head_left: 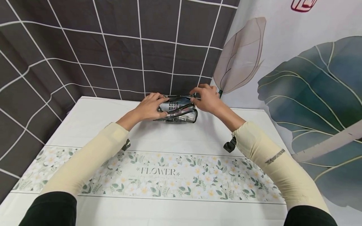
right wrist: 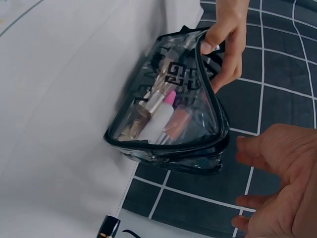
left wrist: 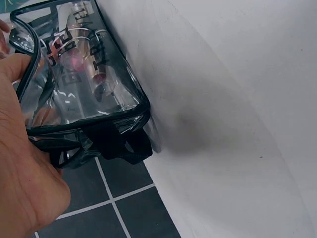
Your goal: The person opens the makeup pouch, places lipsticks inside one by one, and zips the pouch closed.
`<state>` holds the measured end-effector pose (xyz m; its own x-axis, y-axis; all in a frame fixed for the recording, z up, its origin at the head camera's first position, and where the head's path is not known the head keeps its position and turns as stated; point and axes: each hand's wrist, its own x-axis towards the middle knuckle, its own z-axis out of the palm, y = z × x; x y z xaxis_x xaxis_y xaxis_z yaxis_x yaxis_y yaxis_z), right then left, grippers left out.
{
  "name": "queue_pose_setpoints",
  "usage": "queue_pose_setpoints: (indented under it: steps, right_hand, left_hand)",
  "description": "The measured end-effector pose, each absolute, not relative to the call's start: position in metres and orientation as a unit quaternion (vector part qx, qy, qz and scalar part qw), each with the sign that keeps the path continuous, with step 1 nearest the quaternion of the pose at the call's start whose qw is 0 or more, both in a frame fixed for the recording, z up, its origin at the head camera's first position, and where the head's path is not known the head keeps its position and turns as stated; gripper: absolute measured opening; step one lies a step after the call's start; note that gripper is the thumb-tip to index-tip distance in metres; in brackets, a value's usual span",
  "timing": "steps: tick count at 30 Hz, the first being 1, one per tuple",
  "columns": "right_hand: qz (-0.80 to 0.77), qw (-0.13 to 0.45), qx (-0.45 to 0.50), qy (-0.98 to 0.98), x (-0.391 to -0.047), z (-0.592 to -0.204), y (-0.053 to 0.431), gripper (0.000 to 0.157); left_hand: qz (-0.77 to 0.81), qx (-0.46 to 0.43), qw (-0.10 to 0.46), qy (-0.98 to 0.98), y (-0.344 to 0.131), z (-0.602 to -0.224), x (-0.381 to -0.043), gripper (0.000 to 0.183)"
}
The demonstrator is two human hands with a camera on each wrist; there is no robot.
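Note:
A clear cosmetic bag [head_left: 181, 116] with black piping and black lettering stands near the far edge of the white table. Through its plastic, the right wrist view shows makeup items, among them a white tube [right wrist: 156, 121] and a pinkish-orange one [right wrist: 177, 123]. My left hand [head_left: 151, 107] grips the bag's left end, thumb on the near upper edge and fingers behind. In the left wrist view, a black strap loop [left wrist: 121, 144] hangs from that end. My right hand [head_left: 207, 98] is just off the right end, fingers loosely bent and holding nothing.
A small black item with a gold band [right wrist: 108, 226] lies near the table's far edge, beyond the right hand. A dark gridded cloth [head_left: 118, 47] hangs behind the table, and a leaf-print curtain [head_left: 316, 81] on the right. A floral strip [head_left: 158, 185] crosses the tabletop.

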<state>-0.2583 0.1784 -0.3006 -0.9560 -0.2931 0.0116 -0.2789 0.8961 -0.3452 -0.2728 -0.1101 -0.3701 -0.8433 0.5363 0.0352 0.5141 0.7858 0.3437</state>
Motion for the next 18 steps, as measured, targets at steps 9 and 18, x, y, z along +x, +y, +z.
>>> queue_pose_setpoints:
  steps: [9, 18]
  right_hand:
    - [-0.18, 0.015, -0.141, 0.973, -0.263, -0.305, 0.191, 0.043]
    - [-0.165, 0.022, -0.112, 0.98, -0.27, -0.316, 0.215, 0.044]
  left_hand:
    - [0.175, 0.279, 0.031, 0.944, -0.111, -0.371, -0.272, 0.085]
    - [0.178, 0.28, 0.031, 0.943, -0.111, -0.37, -0.271, 0.084]
